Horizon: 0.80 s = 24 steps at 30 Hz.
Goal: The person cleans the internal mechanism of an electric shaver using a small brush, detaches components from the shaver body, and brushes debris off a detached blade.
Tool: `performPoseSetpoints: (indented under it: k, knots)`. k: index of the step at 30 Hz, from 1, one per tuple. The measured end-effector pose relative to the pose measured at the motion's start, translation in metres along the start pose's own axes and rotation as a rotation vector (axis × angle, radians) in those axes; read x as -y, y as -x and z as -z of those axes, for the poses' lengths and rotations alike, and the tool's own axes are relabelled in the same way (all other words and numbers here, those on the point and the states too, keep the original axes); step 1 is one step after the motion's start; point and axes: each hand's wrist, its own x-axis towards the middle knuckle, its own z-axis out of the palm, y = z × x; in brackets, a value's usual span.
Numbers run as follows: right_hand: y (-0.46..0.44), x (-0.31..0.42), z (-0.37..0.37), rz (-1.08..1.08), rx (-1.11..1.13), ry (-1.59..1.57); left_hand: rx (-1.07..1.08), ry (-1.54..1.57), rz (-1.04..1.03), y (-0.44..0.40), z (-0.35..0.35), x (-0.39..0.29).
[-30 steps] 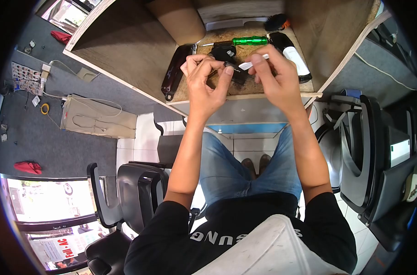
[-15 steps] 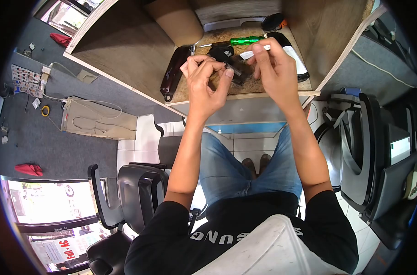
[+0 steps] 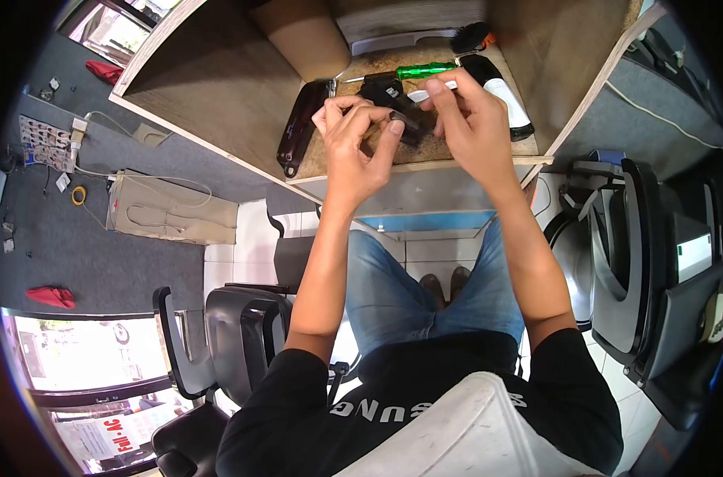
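My left hand [image 3: 353, 147] is closed, with thumb and fingers pinching a small dark piece [image 3: 403, 121] over the front of the wooden shelf [image 3: 441, 149]. To its right, my right hand [image 3: 474, 127] grips a small white tool [image 3: 419, 95] whose flat end points toward the left hand. Its exact kind cannot be made out. Just beyond the hands lie a black part [image 3: 384, 89] and a screwdriver [image 3: 425, 71] with a green handle. A dark maroon hair clipper [image 3: 304, 127] rests left of my left hand. A black-and-white device [image 3: 504, 99] lies beyond my right hand.
Wooden side panels [image 3: 210, 87] wall in the shelf on both sides. At its back sits a black brush [image 3: 471, 37] with an orange part. A black chair [image 3: 238, 342] stands at left and another black chair [image 3: 639, 262] at right. A cardboard box [image 3: 171, 207] stands further left.
My right hand has shifted slightly left with the white tool, whose tip has moved left too. My left hand keeps its pinch in nearly the same place.
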Motion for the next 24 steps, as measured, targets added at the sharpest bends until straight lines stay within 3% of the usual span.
performPoseSetpoints:
  k: [5, 8, 18, 24]
  knots:
    - [0.000, 0.007, 0.001, -0.042, 0.029, -0.111, -0.055, 0.013, 0.033, 0.003, 0.000, 0.002]
    - [-0.001, 0.000, -0.003, 0.106, 0.104, -0.062, -0.040, 0.027, 0.034, 0.004, 0.000, 0.006]
    - [0.001, 0.008, 0.005, 0.031, 0.249, -0.043, -0.086, 0.023, 0.073, 0.004, -0.003, 0.009]
    - [0.001, 0.003, 0.001, 0.123, 0.170, -0.024, -0.111, -0.047, 0.068, 0.004, -0.006, 0.008]
